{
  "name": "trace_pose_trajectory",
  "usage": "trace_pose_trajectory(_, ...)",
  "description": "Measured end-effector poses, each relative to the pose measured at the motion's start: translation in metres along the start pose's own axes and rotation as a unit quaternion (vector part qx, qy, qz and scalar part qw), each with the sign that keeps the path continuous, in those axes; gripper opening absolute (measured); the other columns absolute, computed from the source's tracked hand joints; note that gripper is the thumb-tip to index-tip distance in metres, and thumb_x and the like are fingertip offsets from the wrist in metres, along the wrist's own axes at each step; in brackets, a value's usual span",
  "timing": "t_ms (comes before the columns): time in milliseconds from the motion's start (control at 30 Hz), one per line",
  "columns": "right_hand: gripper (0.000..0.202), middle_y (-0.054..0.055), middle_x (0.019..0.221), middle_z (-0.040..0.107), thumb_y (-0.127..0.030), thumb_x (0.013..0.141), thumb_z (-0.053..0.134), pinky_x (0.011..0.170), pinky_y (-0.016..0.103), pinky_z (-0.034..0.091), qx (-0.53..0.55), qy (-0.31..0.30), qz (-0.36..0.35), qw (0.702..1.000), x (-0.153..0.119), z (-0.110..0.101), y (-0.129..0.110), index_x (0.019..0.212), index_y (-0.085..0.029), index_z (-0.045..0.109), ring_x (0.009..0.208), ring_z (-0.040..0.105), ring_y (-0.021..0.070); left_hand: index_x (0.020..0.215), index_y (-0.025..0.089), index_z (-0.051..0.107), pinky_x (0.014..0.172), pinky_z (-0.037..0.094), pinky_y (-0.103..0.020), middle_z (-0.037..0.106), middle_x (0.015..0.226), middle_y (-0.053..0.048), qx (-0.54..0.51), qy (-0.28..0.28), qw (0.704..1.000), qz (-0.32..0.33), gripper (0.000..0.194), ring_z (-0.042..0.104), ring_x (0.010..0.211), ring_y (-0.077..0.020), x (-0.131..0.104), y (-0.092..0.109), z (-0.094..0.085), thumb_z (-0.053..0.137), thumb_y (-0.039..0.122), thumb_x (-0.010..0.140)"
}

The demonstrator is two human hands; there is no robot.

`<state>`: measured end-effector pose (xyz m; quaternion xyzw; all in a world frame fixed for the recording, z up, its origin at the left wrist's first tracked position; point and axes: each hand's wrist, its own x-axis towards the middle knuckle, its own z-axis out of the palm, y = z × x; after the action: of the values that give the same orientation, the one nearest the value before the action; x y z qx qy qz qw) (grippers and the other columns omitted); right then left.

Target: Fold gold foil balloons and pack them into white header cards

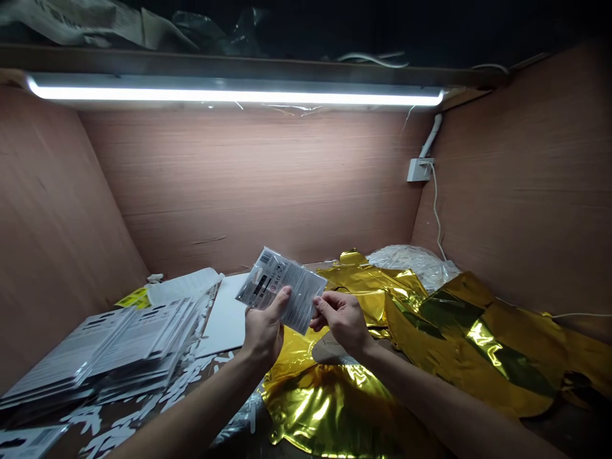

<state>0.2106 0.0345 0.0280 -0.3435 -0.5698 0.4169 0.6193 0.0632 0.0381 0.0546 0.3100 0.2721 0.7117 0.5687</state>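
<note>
The wooden back panel (268, 185) closes off the rear of the work space, and a lit tube lamp (234, 97) runs across its top. Crumpled gold foil pieces (482, 344) cover the right side and reach below the hands. Stacked printed packets (131, 341) lie at left, with a white sheet (224, 319) just beside them. The left hand (264, 328) is closed on the lower edge of the held packet (299, 280), thumb flat on the printed face and fingers behind. The right hand (342, 319) is drawn into a pinch, thumb against fingers, at the packet's right edge. The packet is held up at a tilt, above the foil and in front of the panel, with its barcode at the upper left. Handling: the packet appears light and thin, with a glossy film that is likely to be slippery and to crease. Its contents cannot be identified, so treat its stiffness as uncertain. Grip by opposite edges, thumb on the face and fingers behind; avoid hard pressure at the centre. Loose white strips (176, 390) lie scattered between the stacks and the left forearm.
</note>
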Motion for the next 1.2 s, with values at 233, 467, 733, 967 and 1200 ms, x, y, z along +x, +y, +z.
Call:
trace_pose_trajectory(233,0.051,0.008,0.067,0.073,-0.063,0.076,0.077,0.05,0.026,0.058,-0.049,-0.165,0.071,0.983,0.027,-0.027,-0.013,0.073,-0.013,0.069,0.054,0.071,0.0181,0.097,0.004,0.074,0.08,0.067,-0.037,0.079,0.097,-0.016,0.014,0.041,0.999,-0.028,0.025,0.077,0.079,-0.023,0.009,0.007,-0.002,0.085,0.006,0.075)
trace_pose_trajectory(467,0.038,0.015,0.096,0.077,-0.044,0.101,0.056,0.072,0.026,0.057,-0.538,-0.117,0.079,0.831,0.143,-0.151,-0.019,0.105,-0.011,0.074,0.085,0.075,0.0219,0.103,0.009,0.074,0.081,0.066,-0.033,0.08,0.096,-0.01,0.009,0.116,0.993,-0.01,0.022,0.077,0.077,-0.0171,0.039,0.024,-0.008,0.076,0.001,0.083)
trace_pose_trajectory(733,0.037,0.011,0.13,0.062,-0.036,0.099,0.065,0.091,0.044,0.057,-0.672,-0.109,0.087,0.727,0.179,-0.197,0.041,0.13,-0.018,0.06,0.11,0.065,0.0248,0.107,0.006,0.071,0.073,0.067,-0.035,0.078,0.087,-0.014,0.027,0.094,0.991,-0.092,0.019,0.078,0.074,-0.0232,0.047,0.029,-0.02,0.072,0.008,0.088)
trace_pose_trajectory(967,0.013,0.018,0.107,0.071,-0.011,0.094,0.054,0.096,0.036,0.048,-0.632,-0.032,-0.052,0.773,0.181,-0.178,0.036,0.095,-0.013,0.067,0.107,0.065,0.0256,0.108,0.002,0.067,0.069,0.068,-0.036,0.077,0.088,-0.018,-0.012,0.053,0.986,-0.159,0.021,0.078,0.075,-0.0264,0.049,0.048,-0.018,0.057,0.006,0.089)
trace_pose_trajectory(1200,0.019,0.007,0.096,0.076,-0.035,0.088,0.068,0.075,0.035,0.059,-0.207,0.018,-0.166,0.964,0.128,-0.089,-0.028,0.094,-0.021,0.056,0.081,0.074,0.0208,0.106,0.003,0.066,0.069,0.067,-0.031,0.077,0.089,-0.017,-0.011,0.023,0.985,-0.172,0.023,0.077,0.074,-0.0238,0.049,0.065,-0.022,0.057,0.001,0.085)
